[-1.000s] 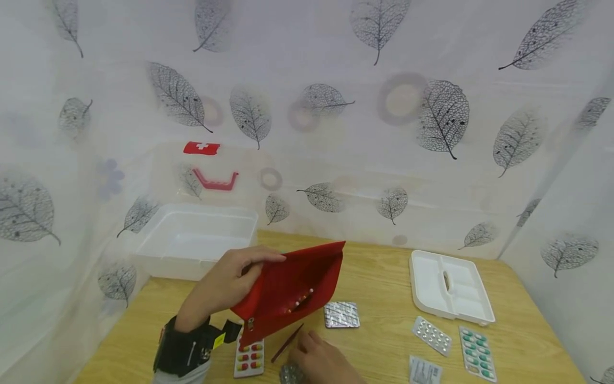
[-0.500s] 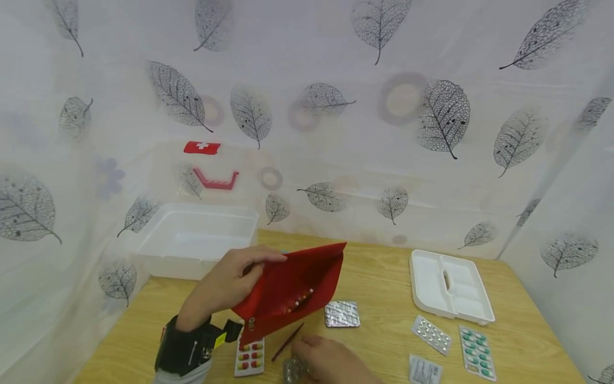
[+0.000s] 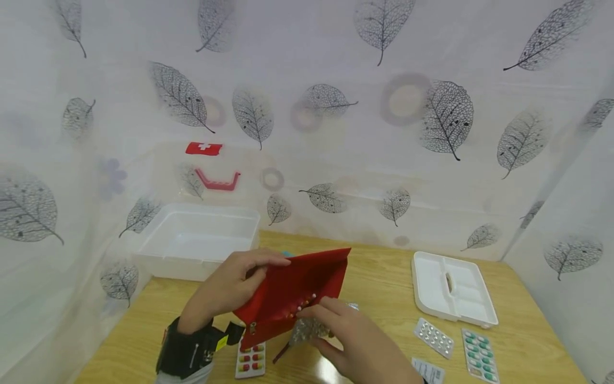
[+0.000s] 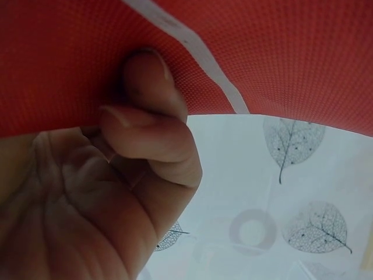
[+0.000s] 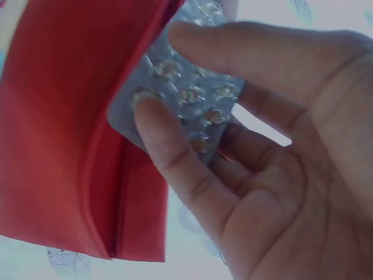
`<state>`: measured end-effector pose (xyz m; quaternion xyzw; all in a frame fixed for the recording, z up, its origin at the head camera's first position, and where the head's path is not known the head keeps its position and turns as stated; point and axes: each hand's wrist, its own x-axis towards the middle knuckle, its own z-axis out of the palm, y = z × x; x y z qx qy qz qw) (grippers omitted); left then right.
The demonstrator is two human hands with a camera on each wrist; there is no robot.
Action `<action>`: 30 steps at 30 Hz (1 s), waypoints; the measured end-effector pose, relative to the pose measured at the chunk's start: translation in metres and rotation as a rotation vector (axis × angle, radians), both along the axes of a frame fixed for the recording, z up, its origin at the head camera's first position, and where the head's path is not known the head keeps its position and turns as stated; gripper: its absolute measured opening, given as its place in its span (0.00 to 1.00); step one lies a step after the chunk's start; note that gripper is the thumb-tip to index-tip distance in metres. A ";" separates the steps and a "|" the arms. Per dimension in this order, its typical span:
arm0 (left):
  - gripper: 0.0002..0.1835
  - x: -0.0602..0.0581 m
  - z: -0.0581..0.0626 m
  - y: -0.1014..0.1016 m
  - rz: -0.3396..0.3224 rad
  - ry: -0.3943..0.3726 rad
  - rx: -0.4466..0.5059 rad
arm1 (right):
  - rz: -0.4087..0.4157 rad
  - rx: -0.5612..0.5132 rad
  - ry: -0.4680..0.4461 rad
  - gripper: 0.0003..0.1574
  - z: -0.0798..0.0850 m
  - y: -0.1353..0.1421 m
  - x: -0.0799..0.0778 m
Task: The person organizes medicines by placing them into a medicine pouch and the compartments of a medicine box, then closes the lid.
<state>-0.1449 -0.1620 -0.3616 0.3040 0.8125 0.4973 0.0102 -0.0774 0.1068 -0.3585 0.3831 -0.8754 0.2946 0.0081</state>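
Note:
My left hand [image 3: 235, 285] grips the top edge of a red zippered pouch [image 3: 273, 298], whose mouth gapes toward me. In the left wrist view, curled fingers [image 4: 157, 137] press against the red fabric. Small pills or beads of light and orange colour show inside the pouch in the head view. My right hand [image 3: 360, 338] pinches a silver blister pack [image 5: 186, 96] by its edges, with one corner at the zipped opening. A card of red-and-yellow capsules [image 3: 251, 362] lies on the table beneath the pouch, partly covered.
An open white box [image 3: 196, 269] stands at the back left, its lid with a red handle [image 3: 218, 181] raised. To the right are a white divided tray [image 3: 453, 288], a silver blister pack [image 3: 434, 337], green-and-white capsules [image 3: 481, 354] and a printed sachet [image 3: 428, 370].
My right hand has lifted the blister pack from the table up to the pouch's mouth. The left hand and pouch have barely moved.

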 end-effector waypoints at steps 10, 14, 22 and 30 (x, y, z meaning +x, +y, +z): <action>0.18 0.001 -0.002 0.003 -0.012 0.023 -0.025 | -0.088 -0.165 0.290 0.20 -0.010 -0.005 -0.020; 0.18 0.001 -0.001 0.004 -0.027 0.025 -0.022 | -0.153 -0.096 0.271 0.17 -0.020 -0.009 -0.031; 0.17 0.003 0.002 0.001 -0.023 0.026 -0.034 | -0.141 -0.018 0.181 0.10 -0.030 -0.016 -0.038; 0.17 0.003 0.002 0.002 -0.038 0.059 -0.047 | -0.103 0.043 0.089 0.09 -0.037 -0.018 -0.040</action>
